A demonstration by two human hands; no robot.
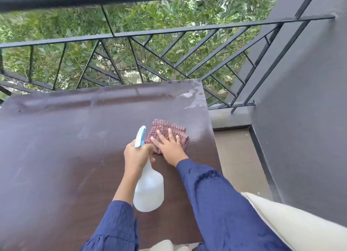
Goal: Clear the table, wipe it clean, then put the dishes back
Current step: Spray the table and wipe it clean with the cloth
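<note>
The dark brown table [56, 156] fills the lower left; no dishes are on it. A folded red-checked cloth [165, 128] lies flat near its right side. My right hand [169, 147] presses on the cloth with fingers spread. Just left of it, my left hand [136, 154] grips the neck of a white spray bottle [149, 190] with a light blue trigger head, held above the table surface. Wet patches [189, 98] shine at the table's far right corner.
A black metal railing [169, 32] runs along the table's far edge, with green foliage beyond. A grey wall [300, 109] stands to the right, with a strip of tiled floor [238, 156] between it and the table. A cream cushion [291, 224] sits at the lower right.
</note>
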